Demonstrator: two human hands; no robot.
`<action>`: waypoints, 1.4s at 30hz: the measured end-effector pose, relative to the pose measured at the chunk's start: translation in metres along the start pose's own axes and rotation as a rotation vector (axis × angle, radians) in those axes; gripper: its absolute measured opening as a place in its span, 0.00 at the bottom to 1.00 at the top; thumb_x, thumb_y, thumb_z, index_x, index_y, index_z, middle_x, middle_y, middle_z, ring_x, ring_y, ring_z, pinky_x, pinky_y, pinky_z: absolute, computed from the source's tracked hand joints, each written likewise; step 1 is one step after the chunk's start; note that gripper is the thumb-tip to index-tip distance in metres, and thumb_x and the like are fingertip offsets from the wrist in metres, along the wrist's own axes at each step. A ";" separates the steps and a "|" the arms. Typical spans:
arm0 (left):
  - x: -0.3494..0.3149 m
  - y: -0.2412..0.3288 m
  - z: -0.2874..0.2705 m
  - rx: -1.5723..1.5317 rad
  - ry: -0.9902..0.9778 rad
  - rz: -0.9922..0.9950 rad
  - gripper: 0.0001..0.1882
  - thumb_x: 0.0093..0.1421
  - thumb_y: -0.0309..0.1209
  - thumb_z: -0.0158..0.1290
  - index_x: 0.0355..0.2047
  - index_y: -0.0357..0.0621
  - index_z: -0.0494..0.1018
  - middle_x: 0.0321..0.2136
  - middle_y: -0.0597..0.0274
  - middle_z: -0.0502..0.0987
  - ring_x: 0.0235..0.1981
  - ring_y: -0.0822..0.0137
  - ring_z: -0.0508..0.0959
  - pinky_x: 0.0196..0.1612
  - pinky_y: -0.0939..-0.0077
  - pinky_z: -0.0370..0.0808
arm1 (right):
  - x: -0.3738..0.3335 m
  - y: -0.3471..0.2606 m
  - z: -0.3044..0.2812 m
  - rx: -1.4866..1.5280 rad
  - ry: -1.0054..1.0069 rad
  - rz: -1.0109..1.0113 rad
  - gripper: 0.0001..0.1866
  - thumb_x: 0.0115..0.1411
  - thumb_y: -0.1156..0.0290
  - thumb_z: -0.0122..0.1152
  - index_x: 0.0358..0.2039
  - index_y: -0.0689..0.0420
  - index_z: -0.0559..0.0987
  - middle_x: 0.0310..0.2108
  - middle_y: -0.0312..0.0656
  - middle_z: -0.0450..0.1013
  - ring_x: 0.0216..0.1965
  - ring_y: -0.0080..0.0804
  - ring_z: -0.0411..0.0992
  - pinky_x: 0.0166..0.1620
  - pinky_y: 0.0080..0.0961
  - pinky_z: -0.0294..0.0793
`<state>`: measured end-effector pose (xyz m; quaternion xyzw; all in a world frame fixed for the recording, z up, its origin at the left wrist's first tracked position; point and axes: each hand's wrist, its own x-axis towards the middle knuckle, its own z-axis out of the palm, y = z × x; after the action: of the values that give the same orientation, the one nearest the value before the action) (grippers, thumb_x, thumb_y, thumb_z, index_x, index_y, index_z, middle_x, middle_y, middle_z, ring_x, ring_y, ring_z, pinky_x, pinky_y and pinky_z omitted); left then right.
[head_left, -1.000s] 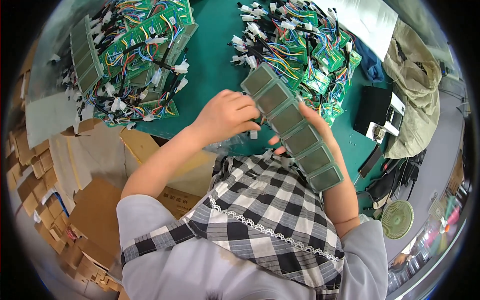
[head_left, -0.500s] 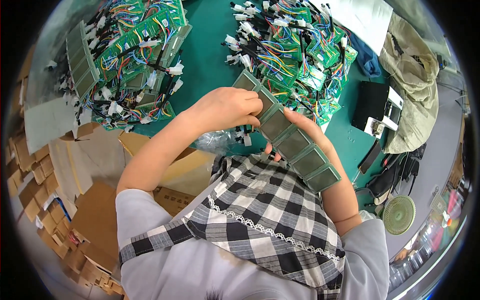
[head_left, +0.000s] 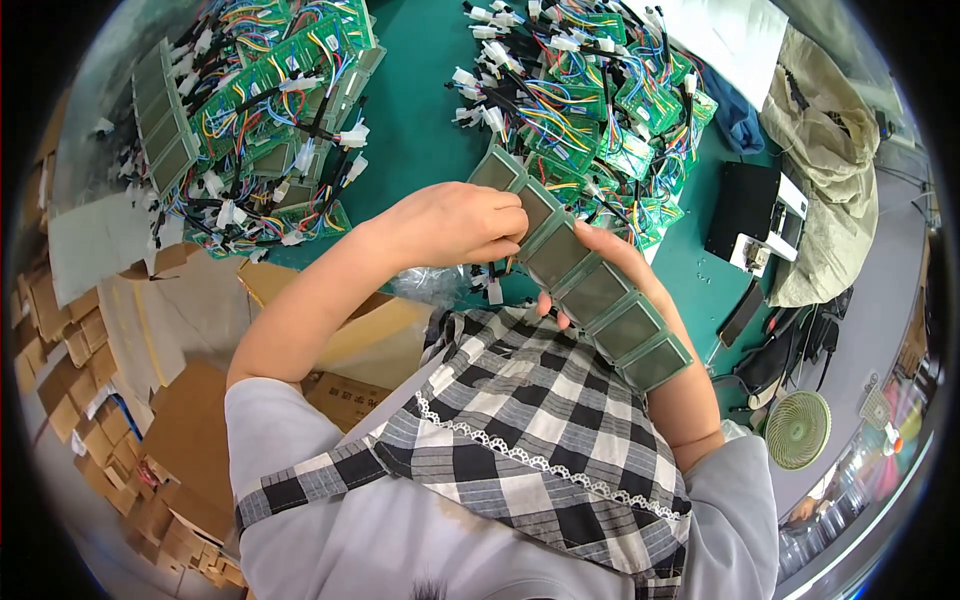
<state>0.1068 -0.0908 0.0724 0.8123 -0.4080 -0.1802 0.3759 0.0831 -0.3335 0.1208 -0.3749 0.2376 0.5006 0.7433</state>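
A long green circuit board strip (head_left: 592, 290) with a row of dark grey square screens slants across my lap, its far end at the table edge. My right hand (head_left: 622, 262) grips it from the right side, thumb on the top face and fingertips showing beneath its left edge. My left hand (head_left: 462, 222) is closed in a pinch against the strip's left edge, near the far end. What its fingertips hold is hidden. White connectors (head_left: 494, 288) on dark leads hang below that hand, next to some clear plastic wrap (head_left: 430, 285).
Heaps of wired green circuit boards lie at the far left (head_left: 270, 120) and far middle (head_left: 600, 110) of the green table (head_left: 420, 90). A black and white device (head_left: 745, 215), a beige sack (head_left: 825, 160) and a small green fan (head_left: 797, 430) are on the right. Cardboard boxes (head_left: 195, 435) fill the left floor.
The strip has shifted slightly right and down with my right hand. My left hand has dipped a little, still pinched at the strip's edge.
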 end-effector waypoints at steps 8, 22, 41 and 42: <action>0.003 -0.001 0.006 -0.042 -0.019 0.008 0.08 0.57 0.30 0.58 0.29 0.44 0.69 0.26 0.60 0.70 0.30 0.56 0.76 0.31 0.62 0.73 | 0.000 0.006 -0.008 -0.030 -0.004 0.035 0.25 0.67 0.52 0.50 0.53 0.61 0.71 0.36 0.45 0.74 0.29 0.36 0.79 0.26 0.26 0.80; 0.007 0.000 0.009 -0.093 0.058 -0.069 0.17 0.52 0.38 0.64 0.28 0.44 0.67 0.27 0.61 0.71 0.32 0.54 0.76 0.33 0.61 0.72 | -0.003 0.003 -0.006 0.055 0.009 -0.025 0.25 0.67 0.52 0.51 0.51 0.62 0.73 0.38 0.47 0.75 0.30 0.38 0.79 0.26 0.27 0.81; -0.090 -0.044 0.096 0.584 -0.123 0.025 0.08 0.48 0.35 0.60 0.27 0.52 0.72 0.31 0.69 0.69 0.31 0.66 0.72 0.37 0.72 0.67 | 0.015 -0.002 -0.030 0.101 -0.007 -0.077 0.27 0.69 0.52 0.50 0.56 0.63 0.71 0.40 0.47 0.75 0.32 0.41 0.80 0.30 0.32 0.83; -0.086 -0.046 0.092 0.581 -0.123 0.031 0.08 0.48 0.35 0.60 0.27 0.52 0.72 0.31 0.69 0.69 0.31 0.66 0.72 0.37 0.72 0.67 | 0.018 -0.002 -0.030 0.105 -0.006 -0.090 0.27 0.69 0.52 0.50 0.56 0.62 0.71 0.40 0.47 0.75 0.33 0.42 0.80 0.31 0.33 0.83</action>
<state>0.0246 -0.0473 -0.0232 0.8671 -0.4768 -0.0987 0.1048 0.0923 -0.3473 0.0898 -0.3440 0.2441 0.4545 0.7845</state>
